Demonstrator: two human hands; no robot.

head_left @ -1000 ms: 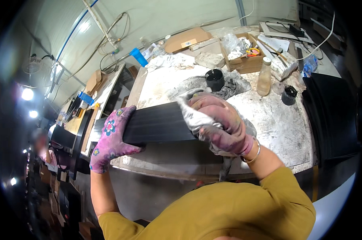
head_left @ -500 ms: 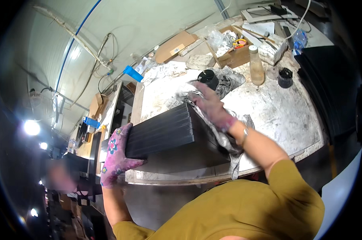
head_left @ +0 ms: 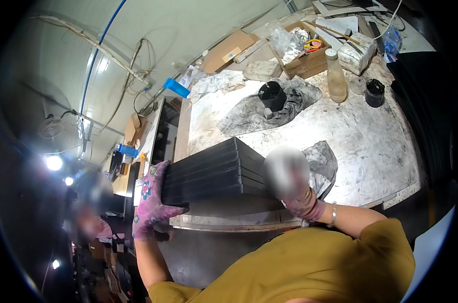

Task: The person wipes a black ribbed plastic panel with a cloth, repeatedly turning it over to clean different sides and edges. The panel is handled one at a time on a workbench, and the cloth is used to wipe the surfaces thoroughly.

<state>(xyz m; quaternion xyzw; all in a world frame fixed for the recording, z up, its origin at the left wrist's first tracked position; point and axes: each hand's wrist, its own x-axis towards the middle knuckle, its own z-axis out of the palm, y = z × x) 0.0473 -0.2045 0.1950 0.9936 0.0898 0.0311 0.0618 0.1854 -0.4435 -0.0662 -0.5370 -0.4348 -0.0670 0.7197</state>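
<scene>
A stack of flat black panels point(head_left: 203, 174) lies at the near left edge of the worktable, its layered ends showing. My left hand point(head_left: 150, 204), in a pink flowered glove, clasps the stack's left end, thumb spread along the lower side. Beside the stack's right end is my right hand point(head_left: 304, 203), in a dirty pink glove, closed on a grey-stained rag point(head_left: 324, 164). A blurred patch covers part of that hand and the rag. Farther back, a black cup point(head_left: 272, 97) stands on another blackened cloth point(head_left: 244, 112).
A cloudy bottle point(head_left: 335, 78) and a small black-stained jar point(head_left: 374, 93) stand at the back right. Behind them are a cardboard box point(head_left: 310, 63) with scissors and a wrapped white block point(head_left: 358, 49). Black sheets point(head_left: 423, 96) hang over the right side. Another person is at the far left.
My right hand has come back from the far side of the stack to its near right end, bringing the rag. My left hand keeps its hold; the view has shifted slightly.
</scene>
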